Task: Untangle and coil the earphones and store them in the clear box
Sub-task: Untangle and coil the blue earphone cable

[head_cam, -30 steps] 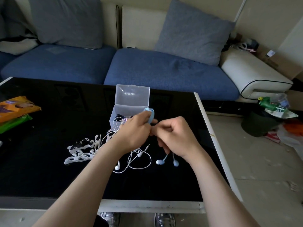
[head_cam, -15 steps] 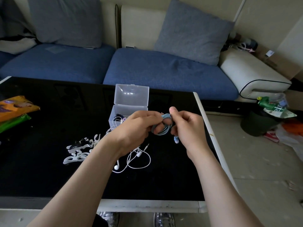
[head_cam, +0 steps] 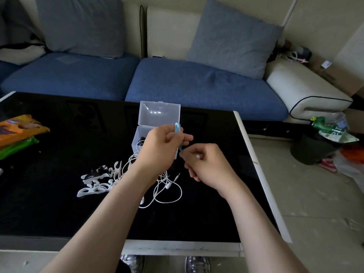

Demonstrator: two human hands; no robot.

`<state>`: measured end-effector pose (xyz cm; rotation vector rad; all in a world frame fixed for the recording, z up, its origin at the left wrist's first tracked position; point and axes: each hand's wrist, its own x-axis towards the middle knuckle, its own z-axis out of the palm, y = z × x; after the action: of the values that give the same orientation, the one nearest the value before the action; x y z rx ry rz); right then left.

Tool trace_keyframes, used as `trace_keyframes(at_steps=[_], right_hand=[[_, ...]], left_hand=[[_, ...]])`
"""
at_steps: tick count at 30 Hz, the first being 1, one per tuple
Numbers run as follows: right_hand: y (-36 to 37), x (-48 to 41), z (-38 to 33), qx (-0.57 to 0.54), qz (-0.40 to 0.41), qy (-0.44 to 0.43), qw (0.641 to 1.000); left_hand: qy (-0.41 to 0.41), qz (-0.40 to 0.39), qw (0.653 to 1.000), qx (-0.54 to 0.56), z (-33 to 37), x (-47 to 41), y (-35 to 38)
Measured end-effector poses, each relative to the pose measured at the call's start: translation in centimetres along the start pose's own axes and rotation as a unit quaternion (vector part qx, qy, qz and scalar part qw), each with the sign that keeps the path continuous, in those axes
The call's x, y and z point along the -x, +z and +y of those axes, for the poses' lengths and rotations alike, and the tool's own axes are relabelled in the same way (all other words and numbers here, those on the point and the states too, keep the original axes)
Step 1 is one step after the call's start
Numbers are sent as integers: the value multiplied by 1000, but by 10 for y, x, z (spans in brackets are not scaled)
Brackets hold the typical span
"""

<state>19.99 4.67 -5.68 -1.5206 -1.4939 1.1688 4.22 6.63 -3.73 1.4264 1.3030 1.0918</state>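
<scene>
Earphones [head_cam: 177, 128] bunched in left hand [head_cam: 159, 148]; right hand [head_cam: 206, 164] pinches their cord below.

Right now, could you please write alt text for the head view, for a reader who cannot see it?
Over a black table, the left hand holds a coiled light-blue earphone while the right hand pinches its loose end. An open clear box stands behind; tangled white earphones lie beneath the hands.

The left hand [head_cam: 159, 148] hides the clear box's [head_cam: 160, 113] front.
</scene>
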Motion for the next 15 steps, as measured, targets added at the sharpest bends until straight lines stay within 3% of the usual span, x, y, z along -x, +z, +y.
trace_keyframes(at_steps=[6,10,15], right_hand=[[12,-1,2,210,45,-140,967],[14,-4,1,177,120,-175,961],[17,-6,-3,20,124,-114,985]], left_hand=[[-67,-64,985,-142,-8,-4,-4],[-72,-139,975,-154,-29,-11,-8],[-83,-174,967,-164,-12,0,-15]])
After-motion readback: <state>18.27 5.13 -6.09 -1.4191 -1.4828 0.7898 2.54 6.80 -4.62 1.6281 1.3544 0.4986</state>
